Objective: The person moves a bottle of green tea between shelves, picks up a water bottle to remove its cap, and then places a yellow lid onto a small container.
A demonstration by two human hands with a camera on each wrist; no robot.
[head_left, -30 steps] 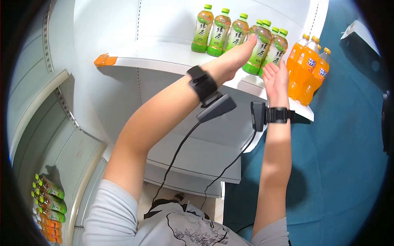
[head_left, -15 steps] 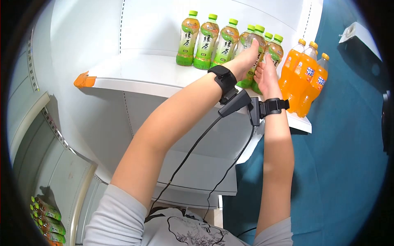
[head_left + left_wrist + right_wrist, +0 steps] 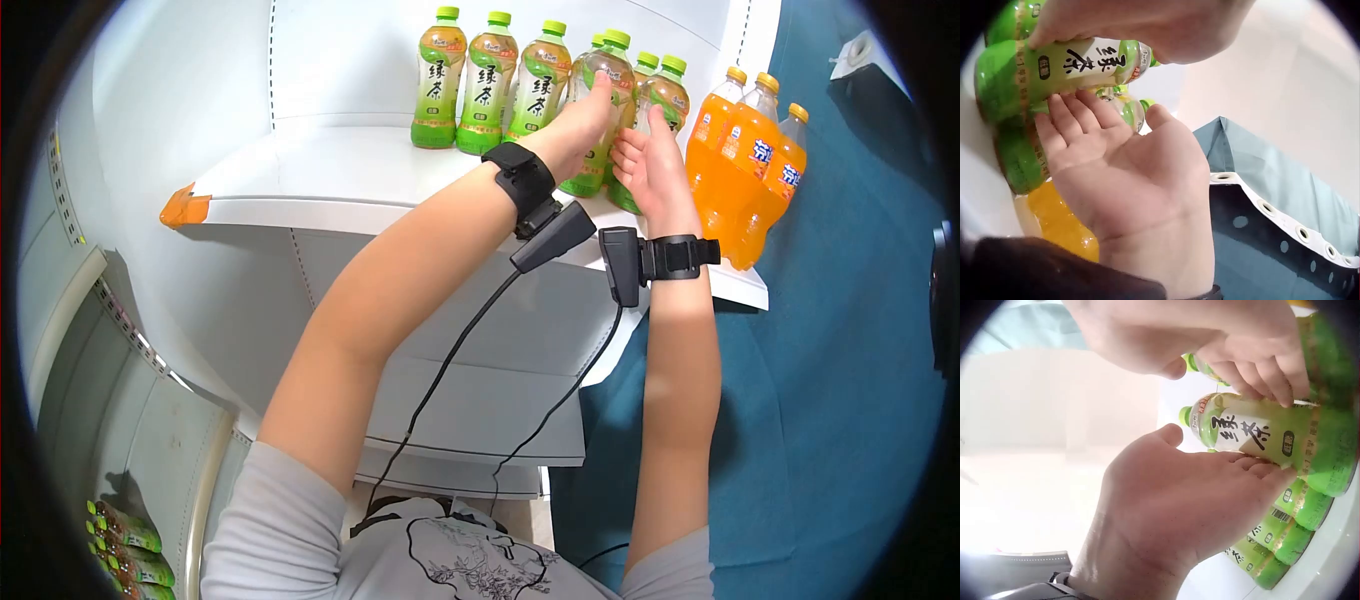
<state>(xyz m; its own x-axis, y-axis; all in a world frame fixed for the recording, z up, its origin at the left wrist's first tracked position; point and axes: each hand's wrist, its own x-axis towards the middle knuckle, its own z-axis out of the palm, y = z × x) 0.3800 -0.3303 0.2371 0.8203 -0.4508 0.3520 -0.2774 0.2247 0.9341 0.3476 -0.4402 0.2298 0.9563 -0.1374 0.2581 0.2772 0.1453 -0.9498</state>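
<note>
A front green tea bottle (image 3: 617, 62) stands upright among others at the shelf's right part. My left hand (image 3: 580, 125) lies along its left side, fingers extended and thumb up. On the other side, my right hand (image 3: 655, 175) has its palm turned inward, with fingertips right at the bottle's lower right. The left wrist view shows that tea bottle (image 3: 1054, 69) between both hands. From the right wrist, the left hand's (image 3: 1179, 494) fingers reach along the bottle, while the right hand's (image 3: 1241, 347) fingers overlap its label edge.
Three tea bottles (image 3: 487, 85) stand in a row to the left, with more behind the front one. Orange soda bottles (image 3: 745, 160) crowd the right end of the white shelf (image 3: 330, 205). Orange tape (image 3: 186, 207) covers its left corner. Blue cloth (image 3: 830, 400) hangs at right.
My right hand has moved left, from beside the front tea bottle to its right side. My left hand stays at its left side. The head view has shifted.
</note>
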